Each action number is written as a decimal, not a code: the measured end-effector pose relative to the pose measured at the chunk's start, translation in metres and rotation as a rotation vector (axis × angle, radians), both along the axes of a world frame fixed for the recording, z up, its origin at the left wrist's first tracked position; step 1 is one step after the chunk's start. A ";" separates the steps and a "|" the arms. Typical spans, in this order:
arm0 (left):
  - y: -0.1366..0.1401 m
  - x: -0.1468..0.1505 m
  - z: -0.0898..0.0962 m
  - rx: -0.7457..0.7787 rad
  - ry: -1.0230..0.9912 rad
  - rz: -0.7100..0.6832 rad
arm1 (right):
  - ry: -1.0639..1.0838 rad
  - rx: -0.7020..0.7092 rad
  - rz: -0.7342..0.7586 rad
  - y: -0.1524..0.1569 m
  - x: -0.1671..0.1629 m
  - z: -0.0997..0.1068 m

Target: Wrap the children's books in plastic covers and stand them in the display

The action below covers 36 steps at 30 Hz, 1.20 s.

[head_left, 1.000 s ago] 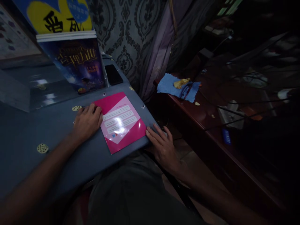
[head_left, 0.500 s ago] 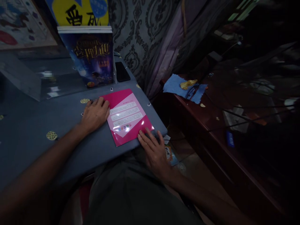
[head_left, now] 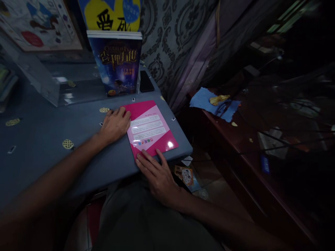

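Note:
A pink booklet point(head_left: 149, 122) with pale text panels lies flat on the blue-grey patterned tablecloth point(head_left: 86, 165), its printing upside down to me. Along its left edge rests my left hand point(head_left: 116, 124), fingers slightly bent, their tips on the cover. My right hand point(head_left: 158, 177) is at the booklet's near edge, towards its near left corner, with straight, spread fingertips touching the cover. Neither hand is closed around anything. The hands hide small parts of the booklet's edges.
A dark blue book point(head_left: 120, 66) stands upright in a clear acrylic holder point(head_left: 45, 80) at the back. Beside it lies a black phone point(head_left: 146, 82). To the right is a dark red wooden surface point(head_left: 222, 129) with a blue cloth point(head_left: 202, 101) and cables. A colourful packet point(head_left: 187, 176) lies below the table edge.
My right hand has slid left along the booklet's near edge, from its right corner towards its left one. My left hand stays on the left edge. The view has turned slightly left.

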<state>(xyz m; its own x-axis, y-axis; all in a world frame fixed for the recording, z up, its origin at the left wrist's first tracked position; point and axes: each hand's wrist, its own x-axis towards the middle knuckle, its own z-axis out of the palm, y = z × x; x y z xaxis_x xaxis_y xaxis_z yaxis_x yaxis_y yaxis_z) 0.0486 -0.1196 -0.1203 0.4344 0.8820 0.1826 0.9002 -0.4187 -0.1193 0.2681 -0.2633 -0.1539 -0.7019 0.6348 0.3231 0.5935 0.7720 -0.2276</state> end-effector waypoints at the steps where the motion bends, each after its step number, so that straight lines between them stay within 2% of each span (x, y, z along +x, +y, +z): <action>1: 0.000 0.000 0.000 0.001 0.000 0.003 | 0.000 0.002 0.005 0.001 0.000 0.000; 8: 0.001 -0.001 -0.001 0.019 0.018 0.007 | -0.034 -0.010 0.084 0.015 0.007 0.010; 16: 0.009 -0.018 -0.004 -0.028 -0.134 -0.054 | -0.094 -0.045 0.357 0.057 0.013 0.030; 27: 0.021 -0.040 -0.011 -0.124 -0.424 -0.099 | -0.039 -0.128 0.569 0.119 -0.001 0.017; 36: 0.026 -0.047 -0.016 -0.159 -0.618 -0.083 | -0.118 -0.196 0.552 0.188 -0.023 0.011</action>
<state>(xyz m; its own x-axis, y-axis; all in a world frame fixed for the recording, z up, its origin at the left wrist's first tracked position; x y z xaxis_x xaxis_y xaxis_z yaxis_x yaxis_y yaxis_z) 0.0017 -0.0937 -0.1365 0.3590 0.8868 0.2911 0.7469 -0.4600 0.4801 0.2450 -0.0754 -0.1425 -0.9690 0.2059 0.1365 0.1466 0.9239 -0.3535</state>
